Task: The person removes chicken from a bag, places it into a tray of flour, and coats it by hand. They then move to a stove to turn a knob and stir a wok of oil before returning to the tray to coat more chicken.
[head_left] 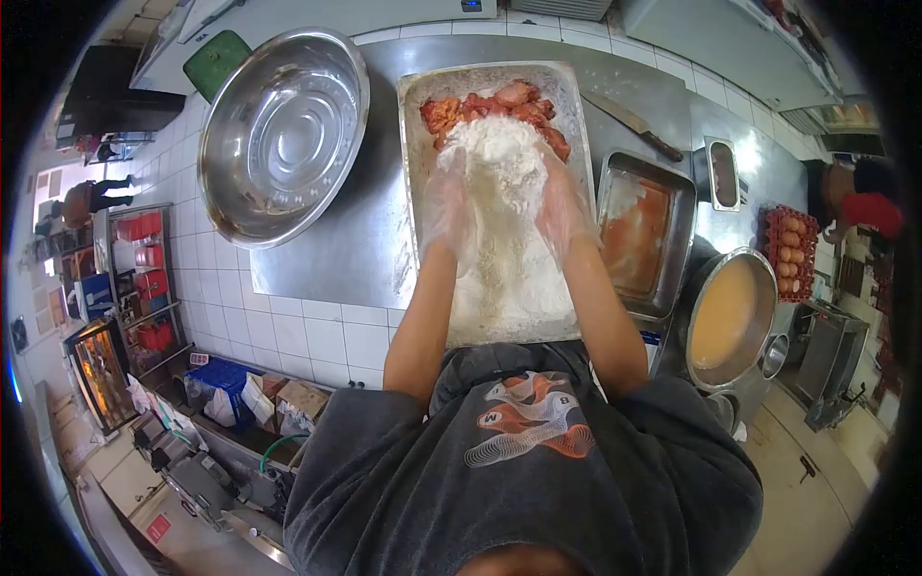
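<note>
Head view: the gloved left hand (pixel 447 197) and right hand (pixel 565 206) are unclenched, fingers spread, and cup the flour heap (pixel 499 158) from nine and three o'clock inside the steel tray (pixel 411 125). Chicken pieces (pixel 499 106) lie at twelve o'clock of the heap, mostly uncoated (reddish marinade shows). The step looks like dredging, with flour being gathered toward the meat. The next move probably calls for pushing the heap over the pieces and turning them, without spilling flour past the rim.

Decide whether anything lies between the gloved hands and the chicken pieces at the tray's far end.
Only the flour mound, heaped between the left hand and right hand and against the chicken pieces; nothing else in the tray.
</note>
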